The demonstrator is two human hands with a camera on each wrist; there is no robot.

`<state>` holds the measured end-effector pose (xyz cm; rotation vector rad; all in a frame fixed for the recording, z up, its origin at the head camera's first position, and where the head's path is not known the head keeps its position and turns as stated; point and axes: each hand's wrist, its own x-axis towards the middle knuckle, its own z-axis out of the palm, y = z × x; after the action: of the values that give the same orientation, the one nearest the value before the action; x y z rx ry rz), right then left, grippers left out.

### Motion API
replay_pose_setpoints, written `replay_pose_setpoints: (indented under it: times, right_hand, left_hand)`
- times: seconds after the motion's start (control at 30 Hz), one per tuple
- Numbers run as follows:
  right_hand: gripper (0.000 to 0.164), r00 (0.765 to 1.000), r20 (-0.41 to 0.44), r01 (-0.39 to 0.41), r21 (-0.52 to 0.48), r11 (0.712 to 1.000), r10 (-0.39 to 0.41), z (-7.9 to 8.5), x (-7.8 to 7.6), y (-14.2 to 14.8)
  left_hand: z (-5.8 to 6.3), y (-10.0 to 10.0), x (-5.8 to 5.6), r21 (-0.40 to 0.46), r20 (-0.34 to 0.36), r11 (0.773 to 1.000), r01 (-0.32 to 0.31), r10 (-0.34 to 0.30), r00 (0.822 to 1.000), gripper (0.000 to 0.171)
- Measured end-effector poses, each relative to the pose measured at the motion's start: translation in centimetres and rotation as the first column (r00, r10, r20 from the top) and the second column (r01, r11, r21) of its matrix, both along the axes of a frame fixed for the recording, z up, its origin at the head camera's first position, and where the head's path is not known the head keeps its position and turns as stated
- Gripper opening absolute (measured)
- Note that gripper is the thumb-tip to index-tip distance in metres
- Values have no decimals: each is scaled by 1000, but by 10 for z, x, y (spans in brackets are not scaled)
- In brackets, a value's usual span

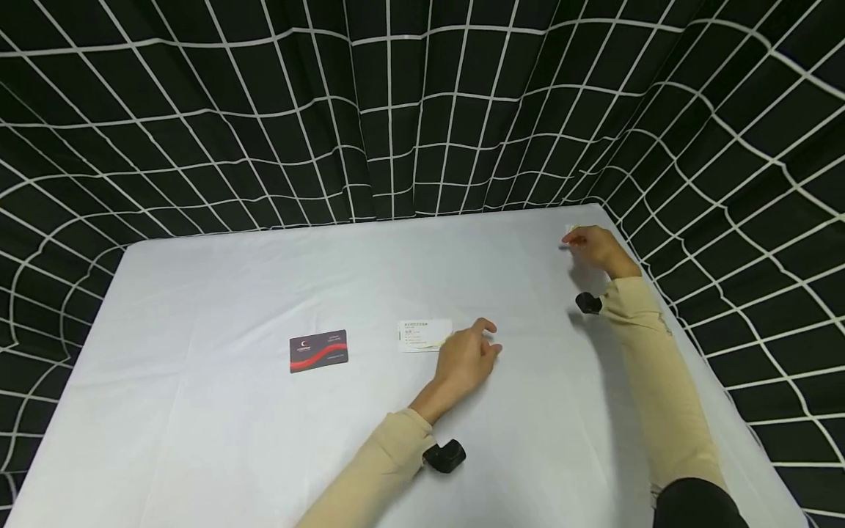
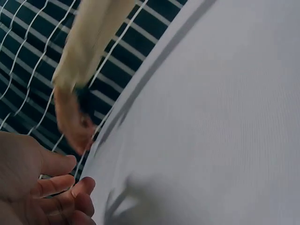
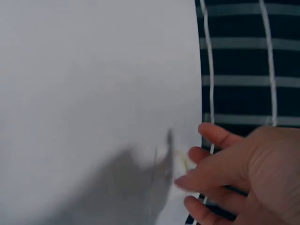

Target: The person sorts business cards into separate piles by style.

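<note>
My left hand (image 1: 465, 359) is over the middle of the table, fingers loosely bent and apart, with nothing between them. In the head view it overlaps the right end of a white business card (image 1: 422, 335) with printed text. To the left lies a dark grey business card (image 1: 318, 350) with a red wave. My right hand (image 1: 594, 248) reaches to the far right corner. Its thumb and fingers stand apart close over another white card (image 3: 161, 161) with a yellow-green mark, partly hidden by the hand and in its shadow.
A white cloth (image 1: 218, 433) covers the table. Black curtains (image 1: 389, 110) with a white grid hang along its back and sides. The right sleeve (image 1: 653, 381) runs along the table's right edge. A small black device (image 1: 445, 456) sits at the left cuff.
</note>
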<state>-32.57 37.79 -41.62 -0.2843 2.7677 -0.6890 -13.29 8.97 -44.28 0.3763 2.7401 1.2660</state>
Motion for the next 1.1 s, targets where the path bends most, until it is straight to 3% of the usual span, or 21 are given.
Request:
replay_pose_setpoints:
  times: [0.1,0.23,0.33,0.5,0.6,0.73,0.93,1.1]
  right_hand:
    - [54,996,92,10,54,999,-15,-3,-9,14]
    - [76,973,226,9,154,988,-44,-9,-8,32]
    - [89,970,237,-7,214,977,-45,-15,-5,39]
    - [93,976,219,-32,169,985,-6,-23,1,48]
    - [88,966,253,3,174,985,-47,-21,3,59]
    - [70,963,256,41,173,984,-86,-9,6,69]
    - [32,962,266,-73,18,997,65,-2,27,56]
    - [22,963,184,-179,-113,977,197,0,59,29]
  left_hand:
    - [-1,15,10,2,-28,999,54,-54,998,27]
    - [-7,22,22,7,-39,993,121,-121,992,27]
    - [-14,19,26,19,-26,993,115,-114,993,25]
    - [-22,18,31,49,-12,990,130,-130,991,23]
    - [-23,24,35,64,-14,984,165,-164,986,22]
    - [-19,32,34,68,-29,986,152,-151,988,22]
    - [-12,40,29,66,-17,989,132,-131,991,28]
    - [-7,53,23,29,-28,990,140,-139,990,48]
